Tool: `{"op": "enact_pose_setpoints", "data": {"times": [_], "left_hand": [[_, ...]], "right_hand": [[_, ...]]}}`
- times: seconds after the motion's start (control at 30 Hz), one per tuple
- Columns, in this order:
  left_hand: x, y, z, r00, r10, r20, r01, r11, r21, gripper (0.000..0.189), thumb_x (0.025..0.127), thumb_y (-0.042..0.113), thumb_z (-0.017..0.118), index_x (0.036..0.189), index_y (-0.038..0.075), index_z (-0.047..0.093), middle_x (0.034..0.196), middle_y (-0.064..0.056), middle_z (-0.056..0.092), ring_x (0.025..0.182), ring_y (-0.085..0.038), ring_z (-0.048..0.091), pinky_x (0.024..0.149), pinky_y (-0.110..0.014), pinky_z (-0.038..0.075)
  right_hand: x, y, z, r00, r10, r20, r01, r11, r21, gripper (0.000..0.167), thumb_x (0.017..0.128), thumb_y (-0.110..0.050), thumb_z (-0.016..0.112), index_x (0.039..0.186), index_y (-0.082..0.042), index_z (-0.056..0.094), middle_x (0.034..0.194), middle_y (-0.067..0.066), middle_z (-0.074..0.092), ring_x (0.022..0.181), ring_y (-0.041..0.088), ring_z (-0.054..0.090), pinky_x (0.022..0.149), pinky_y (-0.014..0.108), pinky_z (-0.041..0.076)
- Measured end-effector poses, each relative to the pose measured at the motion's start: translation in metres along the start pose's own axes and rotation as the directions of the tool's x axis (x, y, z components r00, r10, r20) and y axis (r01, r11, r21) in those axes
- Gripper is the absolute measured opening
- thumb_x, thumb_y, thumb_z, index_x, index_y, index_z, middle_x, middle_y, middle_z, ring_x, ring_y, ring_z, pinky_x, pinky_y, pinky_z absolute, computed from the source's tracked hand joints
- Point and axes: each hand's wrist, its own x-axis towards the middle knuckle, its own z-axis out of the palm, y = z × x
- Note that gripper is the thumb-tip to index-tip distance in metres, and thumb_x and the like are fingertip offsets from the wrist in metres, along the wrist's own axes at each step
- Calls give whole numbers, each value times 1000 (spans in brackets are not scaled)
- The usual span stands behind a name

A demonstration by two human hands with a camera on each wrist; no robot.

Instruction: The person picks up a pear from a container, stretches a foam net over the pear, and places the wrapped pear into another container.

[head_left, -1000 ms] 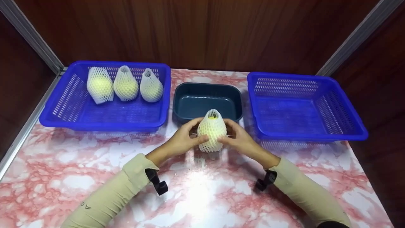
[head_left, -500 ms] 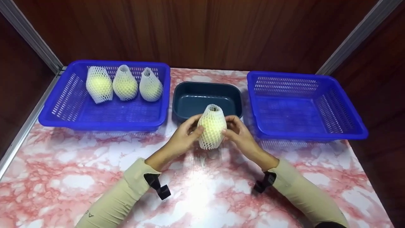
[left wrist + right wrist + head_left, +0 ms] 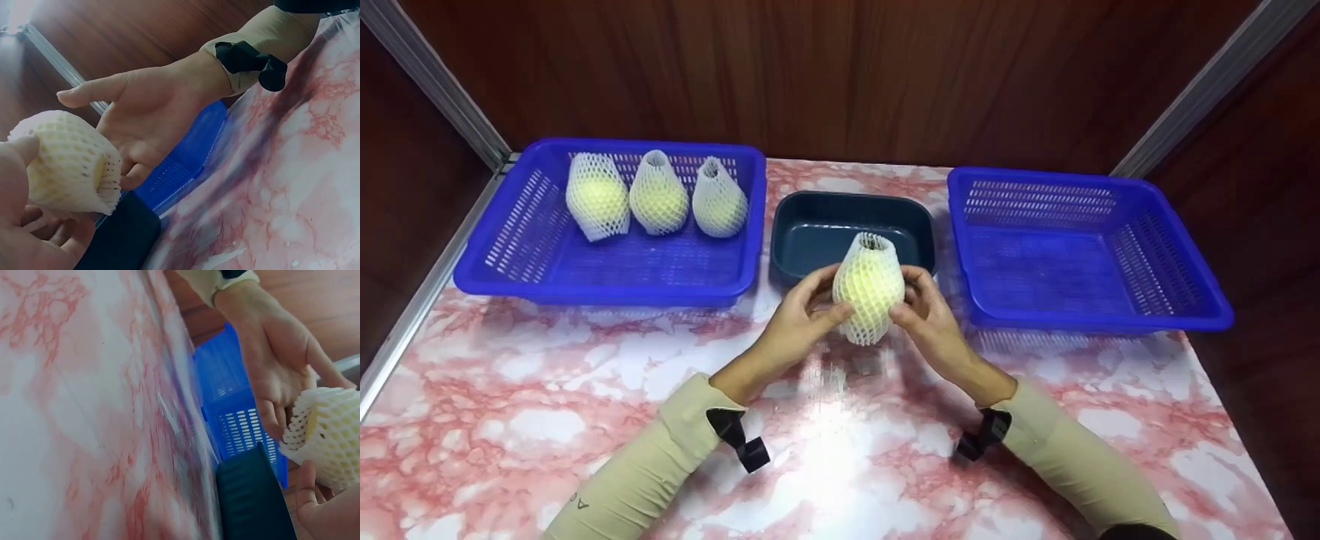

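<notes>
A pale yellow fruit in a white foam net (image 3: 870, 289) is held above the table, in front of the dark teal tub. My left hand (image 3: 797, 319) grips its left side, thumb toward me and fingers behind. From the other side my right hand (image 3: 934, 322) holds it, its thumb at the net and its fingers partly hidden behind. The net's narrow open end points up and away in the head view. In the left wrist view the netted fruit (image 3: 70, 163) lies between both hands; the right wrist view shows its open net end (image 3: 298, 424). The fruit's kind is hidden.
A blue basket (image 3: 607, 292) on the left contains three more netted fruits (image 3: 658, 199). The dark teal tub (image 3: 810, 199) stands in the middle, and a second blue basket (image 3: 1095, 322) on the right. Wooden panels (image 3: 847, 82) close off the back and sides of the marbled table (image 3: 547, 427).
Both hands have raised the netted fruit slightly toward the tub and turned it, so its net opening sits farther up. The baskets and the other fruits stay in place.
</notes>
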Motion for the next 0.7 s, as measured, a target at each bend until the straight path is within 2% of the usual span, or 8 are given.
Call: {"op": "enact_pose_setpoints", "data": {"times": [0.07, 0.17, 0.33, 0.4, 0.47, 0.53, 0.6, 0.7], "left_hand": [[0, 0, 2, 1000, -7, 13, 7, 1000, -3, 112, 77, 65, 74, 151, -9, 34, 147, -26, 47, 134, -35, 49, 111, -39, 46], [-1, 2, 5, 1000, -5, 4, 5, 1000, -17, 110, 78, 62, 75, 150, -10, 34, 147, -27, 46, 134, -36, 49, 112, -37, 44], [-2, 3, 6, 996, 7, -86, -11, 998, -54, 62, 102, 26, 64, 146, -10, 39, 141, -25, 49, 126, -31, 54, 106, -38, 49], [-2, 3, 6, 993, 15, -121, -23, 998, -66, 45, 104, 9, 56, 142, -11, 41, 136, -24, 51, 119, -29, 56, 101, -41, 52], [-1, 1, 6, 988, 20, -151, -31, 997, -68, 41, 102, 1, 56, 139, -10, 43, 132, -23, 52, 114, -27, 56, 98, -42, 53], [-1, 0, 6, 985, 24, -174, -33, 998, -49, 42, 99, 0, 62, 136, -9, 44, 130, -22, 53, 111, -26, 56, 97, -43, 53], [-1, -1, 6, 985, 22, -172, -26, 999, -19, 51, 96, 5, 69, 137, -8, 43, 132, -22, 52, 115, -28, 55, 99, -43, 52], [0, -3, 7, 992, 8, -129, -6, 1000, 16, 73, 91, 27, 78, 143, -7, 39, 139, -24, 49, 124, -32, 53, 105, -44, 48]], "right_hand": [[0, 0, 1, 1000, -4, -7, 4, 1000, -20, 80, 81, -44, 86, 133, -2, 41, 122, 8, 58, 111, 16, 57, 93, 29, 52], [1, -1, 2, 999, 0, -40, -2, 999, -48, 82, 82, -42, 85, 136, 4, 44, 123, 8, 58, 111, 17, 57, 92, 29, 52], [1, 0, 2, 993, -10, -119, 4, 999, -47, 71, 90, -31, 80, 140, 5, 45, 121, 9, 58, 106, 18, 58, 84, 31, 56], [0, 1, 2, 990, -22, -139, 17, 999, -35, 59, 94, -26, 76, 136, 1, 45, 118, 9, 58, 102, 18, 59, 81, 31, 56], [0, 1, 4, 989, -34, -147, 31, 999, -19, 48, 96, -26, 73, 129, -3, 45, 114, 8, 57, 99, 17, 59, 80, 30, 56], [0, 2, 5, 989, -39, -140, 38, 999, -10, 48, 96, -30, 74, 126, -5, 45, 114, 8, 57, 100, 17, 59, 82, 30, 55], [-1, 2, 7, 992, -40, -124, 38, 999, -15, 56, 92, -32, 78, 127, -3, 45, 118, 7, 58, 106, 16, 58, 88, 30, 55], [-1, 3, 9, 994, -24, -109, 21, 999, -30, 71, 85, -32, 84, 133, 1, 42, 124, 10, 59, 112, 19, 59, 95, 31, 54]]}}
